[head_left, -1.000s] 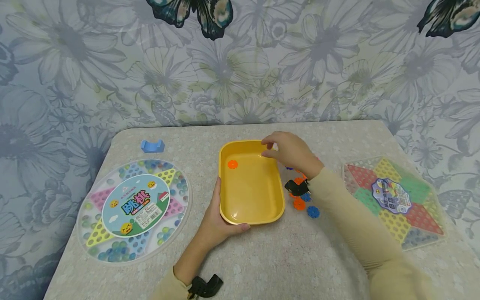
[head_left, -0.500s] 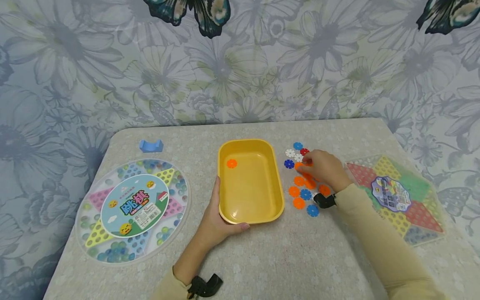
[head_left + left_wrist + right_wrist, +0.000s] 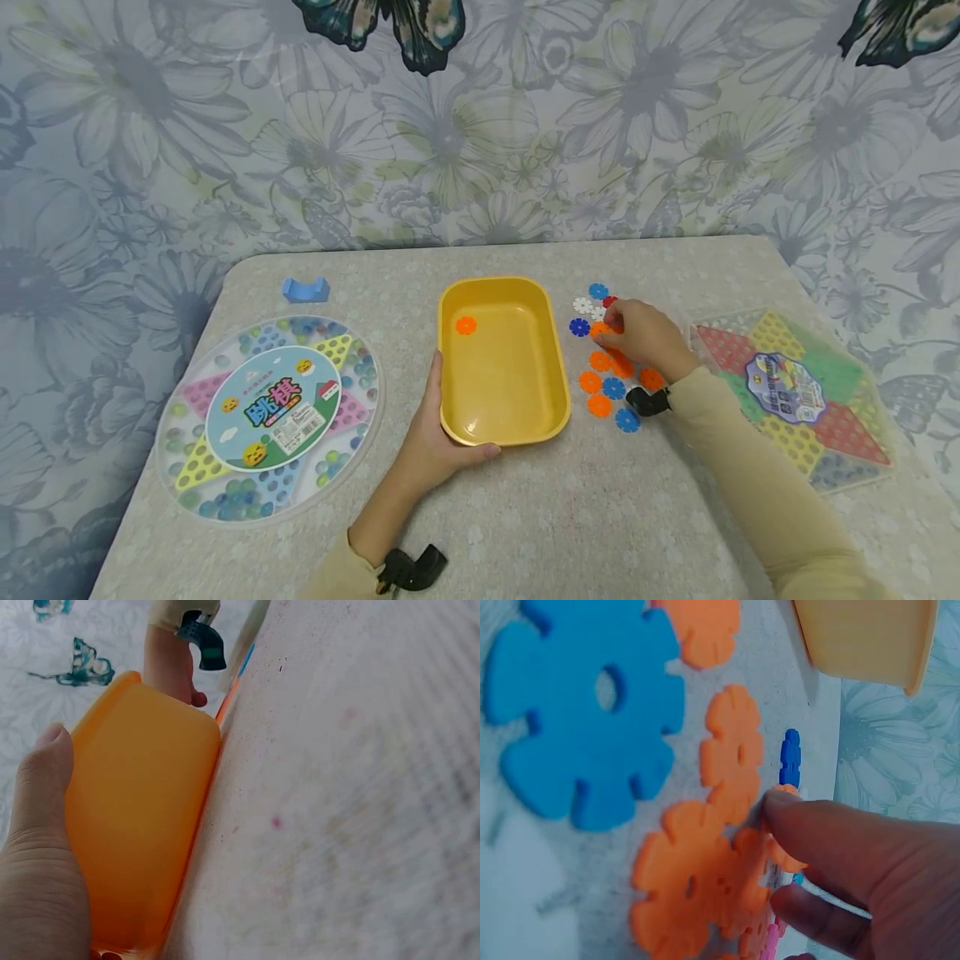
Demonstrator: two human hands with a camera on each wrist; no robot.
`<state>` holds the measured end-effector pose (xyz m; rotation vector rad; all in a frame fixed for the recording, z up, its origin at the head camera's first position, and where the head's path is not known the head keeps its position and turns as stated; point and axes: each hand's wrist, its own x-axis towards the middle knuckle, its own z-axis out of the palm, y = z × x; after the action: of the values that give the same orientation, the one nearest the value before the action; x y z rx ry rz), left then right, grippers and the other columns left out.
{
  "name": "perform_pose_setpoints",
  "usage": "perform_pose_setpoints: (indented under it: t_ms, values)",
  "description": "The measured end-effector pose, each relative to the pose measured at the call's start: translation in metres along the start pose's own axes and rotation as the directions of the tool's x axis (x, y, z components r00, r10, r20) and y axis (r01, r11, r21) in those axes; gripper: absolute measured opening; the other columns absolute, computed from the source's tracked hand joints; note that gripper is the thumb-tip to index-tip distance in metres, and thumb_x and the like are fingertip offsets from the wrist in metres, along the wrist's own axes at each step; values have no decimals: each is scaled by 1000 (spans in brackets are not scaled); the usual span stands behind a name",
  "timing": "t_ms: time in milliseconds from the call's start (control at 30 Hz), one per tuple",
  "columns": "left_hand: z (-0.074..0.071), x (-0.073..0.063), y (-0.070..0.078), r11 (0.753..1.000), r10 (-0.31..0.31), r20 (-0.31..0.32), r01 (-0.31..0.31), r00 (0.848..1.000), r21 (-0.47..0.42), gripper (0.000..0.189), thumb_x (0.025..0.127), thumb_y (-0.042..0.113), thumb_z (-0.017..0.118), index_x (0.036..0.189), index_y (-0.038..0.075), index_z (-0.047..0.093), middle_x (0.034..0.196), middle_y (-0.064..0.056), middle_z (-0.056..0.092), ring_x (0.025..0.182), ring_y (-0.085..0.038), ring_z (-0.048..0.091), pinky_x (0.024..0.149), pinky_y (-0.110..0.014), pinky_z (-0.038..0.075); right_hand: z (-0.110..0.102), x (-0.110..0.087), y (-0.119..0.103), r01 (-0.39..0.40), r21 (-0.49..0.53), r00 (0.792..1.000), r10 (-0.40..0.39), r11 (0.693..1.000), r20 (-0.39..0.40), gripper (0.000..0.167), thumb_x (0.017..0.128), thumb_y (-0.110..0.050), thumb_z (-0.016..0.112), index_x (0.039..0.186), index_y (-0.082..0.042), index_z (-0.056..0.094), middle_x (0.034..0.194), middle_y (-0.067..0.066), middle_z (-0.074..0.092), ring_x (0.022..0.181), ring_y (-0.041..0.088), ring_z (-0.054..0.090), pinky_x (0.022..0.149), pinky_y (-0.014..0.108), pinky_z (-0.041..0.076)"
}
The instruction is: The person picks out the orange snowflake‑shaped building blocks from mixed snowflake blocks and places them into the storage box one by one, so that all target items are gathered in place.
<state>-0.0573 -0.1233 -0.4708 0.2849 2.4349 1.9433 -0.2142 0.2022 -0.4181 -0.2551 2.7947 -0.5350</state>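
A yellow plastic tray [image 3: 506, 383] stands at the middle of the table with one orange snowflake disc [image 3: 466, 326] inside. My left hand [image 3: 435, 446] grips its near left corner, fingers along the left side and thumb across the front; in the left wrist view the thumb lies against the tray's wall [image 3: 142, 802]. Over a scatter of notched discs on the tray's right, my right hand [image 3: 651, 337] pinches an orange disc [image 3: 599, 330] between thumb and finger. The right wrist view shows other orange discs [image 3: 733, 754] and a blue disc [image 3: 585, 712] close by.
A round Chinese checkers set [image 3: 270, 417] lies at the left, and a hexagonal one [image 3: 787, 400] at the right beyond my forearm. Behind the round set sits a small blue holder [image 3: 306, 290]. White discs [image 3: 582, 306] and a dark blue disc [image 3: 579, 327] lie at the pile's far end.
My right hand has moved from above the tray's far right corner to the discs at the right, where it stays at an orange one. The left hand keeps its place on the tray.
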Motion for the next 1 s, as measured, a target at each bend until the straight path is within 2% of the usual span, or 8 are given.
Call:
perform_pose_setpoints:
  t_ms: [200,433,533,633,700,767,900,1000]
  values:
    - [0,1,0,1000,15,-4,-15,1000,8,144,61,26,97,159,34,-9,168,3,10,153,-19,20,123,-32,18,2,-1,1,71,43,997,-70,997,-13,29,91,-27,73,111,-12,59,103,10,64,85,25,58,75,37,50]
    - [0,0,1,1000,-7,-7,8,1000,30,145,60,29,97,159,33,-9,168,2,10,153,-18,19,123,-48,18,6,-2,3,69,87,997,-66,994,-40,31,90,-27,73,116,-13,64,103,8,66,85,24,58,77,37,50]
    - [0,-1,2,999,-10,-10,11,1000,39,145,60,29,97,159,32,-8,168,1,10,153,-19,19,123,-47,19,6,-3,3,79,108,996,-73,991,-52,33,90,-26,74,118,-10,67,103,9,67,84,23,58,77,37,51]
    - [0,-1,1,999,-11,-7,11,1000,41,145,61,29,97,159,31,-9,168,2,9,153,-17,19,123,-34,19,6,-4,5,84,122,995,-78,989,-58,33,90,-26,74,118,-9,68,102,8,68,83,23,58,75,36,52]
    - [0,0,1,999,-18,-8,18,1000,40,145,60,29,97,159,33,-9,168,5,9,153,-15,18,122,-32,18,7,-4,5,88,129,995,-81,988,-58,32,90,-25,73,118,-8,69,102,8,68,82,22,58,74,35,52]
    - [0,0,1,999,-22,-9,22,1000,36,145,60,29,97,159,34,-8,168,7,9,153,-13,18,123,-34,19,7,-4,6,86,135,995,-79,987,-59,30,90,-25,73,116,-9,69,102,7,68,82,23,57,75,34,51]
    - [1,0,1,999,-17,-10,17,1000,33,144,60,28,97,159,35,-8,167,8,9,153,-16,18,123,-48,18,8,-3,7,80,141,996,-74,987,-45,28,90,-26,73,113,-11,68,103,7,68,81,22,57,75,34,50]
    - [1,0,1,1000,-8,-6,8,1000,29,144,61,28,97,158,35,-8,168,5,9,153,-17,19,123,-44,18,8,-3,9,71,145,997,-67,987,-30,27,91,-28,73,111,-11,66,103,8,68,82,22,57,76,33,50]
